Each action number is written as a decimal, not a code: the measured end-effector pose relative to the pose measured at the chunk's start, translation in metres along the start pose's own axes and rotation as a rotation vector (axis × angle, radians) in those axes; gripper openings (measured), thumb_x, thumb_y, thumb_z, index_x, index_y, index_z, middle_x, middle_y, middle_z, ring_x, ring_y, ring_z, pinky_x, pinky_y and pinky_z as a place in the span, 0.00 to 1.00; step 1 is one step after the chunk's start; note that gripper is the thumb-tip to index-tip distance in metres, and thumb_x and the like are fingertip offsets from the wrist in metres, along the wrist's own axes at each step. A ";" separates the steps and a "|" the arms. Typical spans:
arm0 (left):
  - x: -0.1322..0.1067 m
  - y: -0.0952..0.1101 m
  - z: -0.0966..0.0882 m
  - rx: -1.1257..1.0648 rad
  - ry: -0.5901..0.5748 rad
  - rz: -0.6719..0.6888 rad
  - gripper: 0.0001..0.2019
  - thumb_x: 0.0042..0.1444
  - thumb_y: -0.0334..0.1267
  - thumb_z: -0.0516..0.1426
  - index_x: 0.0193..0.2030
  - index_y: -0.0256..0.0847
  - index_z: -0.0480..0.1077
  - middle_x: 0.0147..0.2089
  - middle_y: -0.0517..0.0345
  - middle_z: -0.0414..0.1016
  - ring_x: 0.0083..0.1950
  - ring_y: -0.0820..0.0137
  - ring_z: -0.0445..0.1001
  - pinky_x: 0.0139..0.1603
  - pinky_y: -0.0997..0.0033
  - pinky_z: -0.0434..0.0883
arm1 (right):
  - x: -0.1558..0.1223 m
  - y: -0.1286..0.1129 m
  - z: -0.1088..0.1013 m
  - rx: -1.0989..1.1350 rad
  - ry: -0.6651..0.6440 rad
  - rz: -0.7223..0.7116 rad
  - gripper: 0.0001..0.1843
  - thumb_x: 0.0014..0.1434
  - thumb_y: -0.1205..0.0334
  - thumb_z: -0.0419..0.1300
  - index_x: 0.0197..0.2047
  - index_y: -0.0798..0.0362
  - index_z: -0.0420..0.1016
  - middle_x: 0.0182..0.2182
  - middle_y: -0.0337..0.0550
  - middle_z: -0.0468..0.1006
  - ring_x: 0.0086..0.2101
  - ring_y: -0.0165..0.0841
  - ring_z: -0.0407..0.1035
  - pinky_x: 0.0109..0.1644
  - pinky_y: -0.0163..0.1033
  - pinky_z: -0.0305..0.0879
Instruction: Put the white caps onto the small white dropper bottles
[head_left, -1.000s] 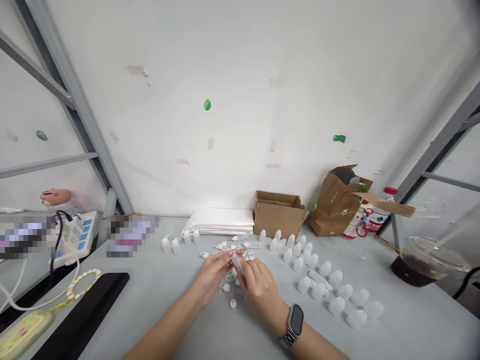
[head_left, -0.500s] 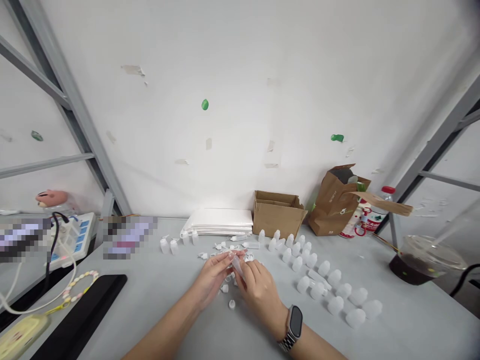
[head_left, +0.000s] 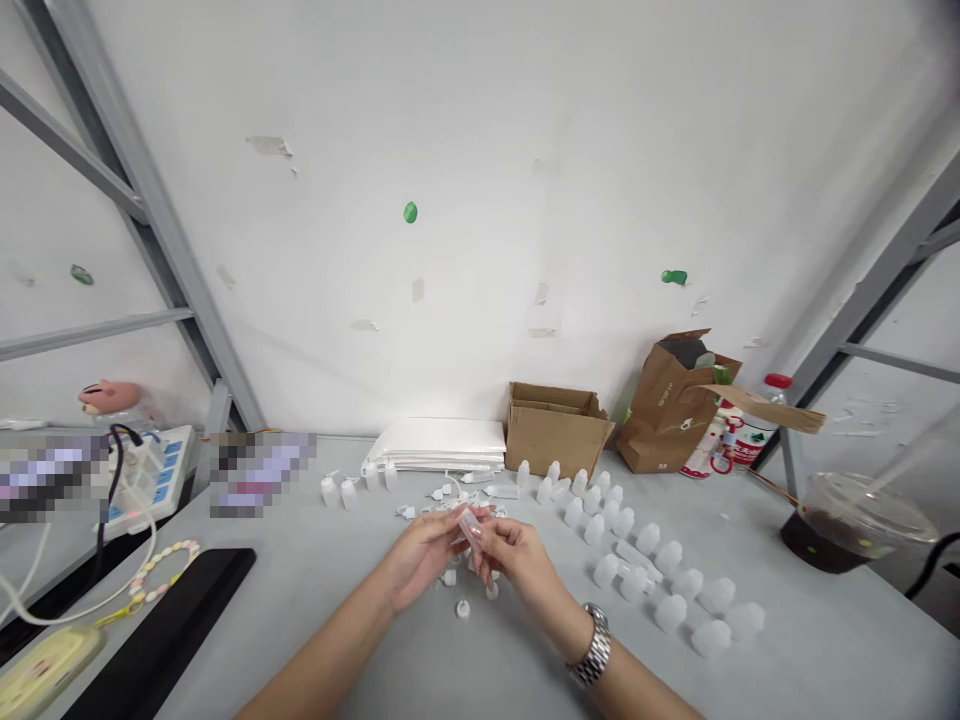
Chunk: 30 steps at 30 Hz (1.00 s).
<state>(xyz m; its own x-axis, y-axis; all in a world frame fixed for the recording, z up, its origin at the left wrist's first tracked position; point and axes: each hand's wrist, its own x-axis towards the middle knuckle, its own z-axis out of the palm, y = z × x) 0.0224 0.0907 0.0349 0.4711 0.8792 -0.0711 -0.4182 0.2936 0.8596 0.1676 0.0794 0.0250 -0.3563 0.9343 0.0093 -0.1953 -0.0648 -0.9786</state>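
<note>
A small translucent plastic bottle [head_left: 470, 526] sits tilted between my two hands above the middle of the table. My left hand [head_left: 422, 556] grips its far end between thumb and fingers. From the right, my right hand [head_left: 517, 552] pinches the side of the bottle's near part. Around and below the fingers lie several white caps, one loose white cap [head_left: 463, 609] standing closest to me. Just beyond the hands, a similar clear bottle [head_left: 502, 491] lies on its side. My fingers partly hide the held bottle and some of the caps.
Several frosted bottles [head_left: 670, 612] stand in rows on the right. A few capped bottles [head_left: 349, 494] stand at back left. White stacked envelopes [head_left: 442, 440], a cardboard box [head_left: 559, 430] and a paper bag [head_left: 660, 415] line the wall. A drink cup [head_left: 840, 530] stands far right.
My right hand has turned over, its watch face rotating out of view. More of the bottle now shows between the hands. The left hand has barely moved.
</note>
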 end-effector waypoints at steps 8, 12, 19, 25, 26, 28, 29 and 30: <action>-0.003 0.008 0.003 0.054 0.045 -0.004 0.15 0.52 0.44 0.55 0.36 0.35 0.76 0.42 0.47 0.76 0.41 0.65 0.70 0.45 0.68 0.61 | -0.002 -0.001 0.000 0.117 -0.059 0.056 0.21 0.47 0.45 0.60 0.23 0.58 0.70 0.18 0.39 0.71 0.17 0.24 0.61 0.21 0.30 0.55; -0.002 0.004 0.005 0.031 0.077 0.016 0.13 0.51 0.42 0.56 0.37 0.35 0.75 0.41 0.47 0.76 0.42 0.65 0.70 0.44 0.69 0.61 | -0.001 0.002 -0.001 0.082 -0.037 0.037 0.21 0.48 0.45 0.60 0.24 0.58 0.70 0.18 0.39 0.72 0.17 0.24 0.61 0.22 0.31 0.56; -0.003 -0.002 0.005 -0.073 0.030 -0.004 0.15 0.50 0.42 0.56 0.43 0.36 0.73 0.39 0.48 0.75 0.32 0.68 0.70 0.40 0.65 0.63 | -0.001 0.002 -0.001 0.098 -0.012 0.001 0.20 0.48 0.46 0.60 0.22 0.58 0.70 0.18 0.38 0.70 0.18 0.25 0.61 0.22 0.31 0.55; -0.003 -0.003 0.004 -0.119 -0.010 -0.016 0.14 0.50 0.40 0.56 0.41 0.35 0.74 0.25 0.55 0.71 0.34 0.67 0.70 0.43 0.65 0.64 | -0.003 0.000 -0.004 0.384 -0.135 0.095 0.18 0.50 0.50 0.60 0.25 0.60 0.72 0.14 0.36 0.65 0.15 0.22 0.54 0.21 0.31 0.51; -0.003 -0.003 0.004 -0.120 -0.015 -0.019 0.14 0.50 0.39 0.56 0.41 0.35 0.74 0.25 0.55 0.71 0.36 0.66 0.71 0.45 0.65 0.63 | -0.002 0.001 -0.004 0.428 -0.166 0.125 0.17 0.50 0.51 0.60 0.26 0.60 0.73 0.13 0.35 0.64 0.15 0.22 0.53 0.21 0.31 0.51; -0.004 -0.002 0.005 -0.122 -0.004 -0.029 0.13 0.50 0.39 0.57 0.41 0.35 0.74 0.29 0.52 0.73 0.41 0.64 0.70 0.48 0.66 0.63 | -0.001 0.002 -0.006 0.500 -0.213 0.182 0.17 0.50 0.52 0.60 0.29 0.61 0.74 0.13 0.34 0.64 0.15 0.22 0.52 0.20 0.31 0.50; -0.004 -0.001 0.005 -0.125 0.010 -0.036 0.13 0.50 0.39 0.57 0.41 0.35 0.74 0.33 0.51 0.74 0.44 0.64 0.70 0.49 0.66 0.62 | -0.001 0.003 -0.006 0.524 -0.226 0.200 0.16 0.50 0.53 0.60 0.29 0.61 0.73 0.13 0.34 0.64 0.15 0.21 0.52 0.20 0.30 0.50; -0.004 -0.001 0.005 -0.129 0.025 -0.042 0.13 0.50 0.39 0.57 0.41 0.35 0.74 0.37 0.50 0.75 0.46 0.64 0.69 0.50 0.67 0.62 | -0.001 0.004 -0.005 0.536 -0.230 0.207 0.16 0.50 0.53 0.60 0.28 0.60 0.73 0.13 0.35 0.65 0.14 0.21 0.52 0.20 0.30 0.50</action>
<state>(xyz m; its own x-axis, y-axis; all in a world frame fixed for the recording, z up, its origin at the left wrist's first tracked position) 0.0250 0.0851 0.0375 0.4717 0.8737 -0.1191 -0.4955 0.3744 0.7838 0.1723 0.0800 0.0203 -0.6121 0.7879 -0.0673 -0.5119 -0.4597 -0.7257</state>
